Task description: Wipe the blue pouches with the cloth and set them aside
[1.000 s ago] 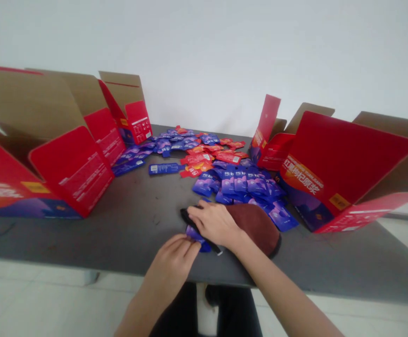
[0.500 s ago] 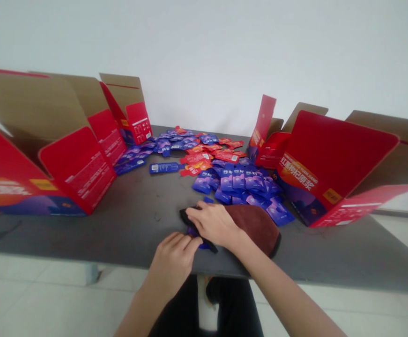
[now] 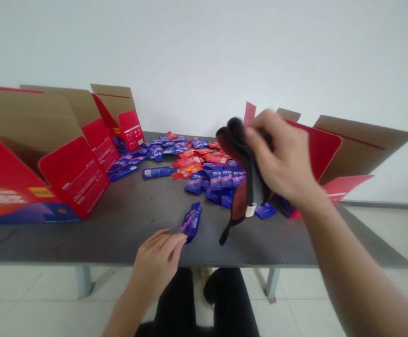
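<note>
Head view, quick pass. I see the left hand [image 3: 158, 257] near the front edge of the gray table [image 3: 129, 206], thumb and fingertips pinching the near end of one purple packet [image 3: 192, 222]. Packet points away from the hand, printed side showing; can't tell if its far end touches the tabletop. Right hand [image 3: 283, 154] is closed around a folded brown cloth [image 3: 239, 201] with black edging, held up above the table, bit blurry. A dark strap end hangs off its bottom, and a white tag [image 3: 250, 209] sits on the edging. Exact finger placement on the far side I can't see.

Past the left hand's packet, a pile of purple packets [image 3: 221, 180] lies partly behind the cloth. Red packets [image 3: 189, 164] are next to it, with more purple ones farther back. One blue packet [image 3: 158, 172] lies flat, its narrow end by the red ones. On the left I get three open cardboard boxes [image 3: 73, 173], red outside, brown inside, flaps up. On the right, more open boxes [image 3: 321, 147], partly blocked by the right hand and forearm. White wall [image 3: 189, 56] behind, pale tiled floor [image 3: 31, 313] below, dark trouser legs [image 3: 174, 299] at the bottom.
</note>
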{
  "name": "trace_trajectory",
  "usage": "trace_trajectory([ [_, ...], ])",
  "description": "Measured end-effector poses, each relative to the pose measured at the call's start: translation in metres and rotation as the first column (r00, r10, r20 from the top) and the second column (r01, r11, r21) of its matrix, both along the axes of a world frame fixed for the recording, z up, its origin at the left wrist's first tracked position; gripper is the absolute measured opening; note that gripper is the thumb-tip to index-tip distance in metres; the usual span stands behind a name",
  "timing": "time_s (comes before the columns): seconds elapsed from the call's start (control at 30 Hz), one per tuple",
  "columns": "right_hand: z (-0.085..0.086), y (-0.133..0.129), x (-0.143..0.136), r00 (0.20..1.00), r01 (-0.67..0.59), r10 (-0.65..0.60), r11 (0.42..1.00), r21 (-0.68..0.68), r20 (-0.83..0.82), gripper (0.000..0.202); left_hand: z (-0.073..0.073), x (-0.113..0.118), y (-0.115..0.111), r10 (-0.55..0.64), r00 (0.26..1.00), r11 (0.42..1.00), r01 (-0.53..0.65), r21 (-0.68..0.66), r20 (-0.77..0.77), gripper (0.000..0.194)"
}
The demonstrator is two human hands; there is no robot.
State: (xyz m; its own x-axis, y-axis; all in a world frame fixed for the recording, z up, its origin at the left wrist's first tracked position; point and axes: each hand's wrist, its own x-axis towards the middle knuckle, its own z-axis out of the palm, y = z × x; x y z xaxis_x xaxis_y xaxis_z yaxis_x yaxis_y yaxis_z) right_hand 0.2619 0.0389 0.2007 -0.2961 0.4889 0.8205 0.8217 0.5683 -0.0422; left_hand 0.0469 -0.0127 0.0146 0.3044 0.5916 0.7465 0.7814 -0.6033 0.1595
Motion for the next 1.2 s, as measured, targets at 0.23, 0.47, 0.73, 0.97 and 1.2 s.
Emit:
trace_trajectory([
  [0.23,0.030,-0.023,0.053,0.962,0.251,-0.233,0.959,0.130,-0.141,0.016,0.003,-0.002,0.002,0.421,0.827,0.875,-0.261,-0.408,0.373,0.012],
  [0.47,0.005,-0.023,0.042,0.976,0.103,-0.088,0.993,0.065,-0.197,0.013,-0.006,-0.011,-0.002,0.580,0.809,0.736,-0.571,-0.365,-0.095,0.033],
  [0.73,-0.043,-0.006,-0.017,0.970,-0.235,0.210,0.938,-0.254,-0.122,0.018,-0.010,-0.020,0.014,0.176,0.925,0.979,-0.199,-0.036,-0.337,0.025],
  [0.97,-0.132,0.016,-0.086,0.975,-0.183,0.221,0.842,-0.507,0.015,0.026,-0.025,-0.015,0.011,0.054,0.941,0.996,-0.075,-0.049,-0.334,0.031],
  [1.2,-0.152,-0.002,-0.061,0.968,-0.227,0.240,0.745,-0.628,-0.066,0.050,-0.023,-0.019,0.000,-0.028,0.969,0.995,0.004,-0.098,-0.246,0.029],
])
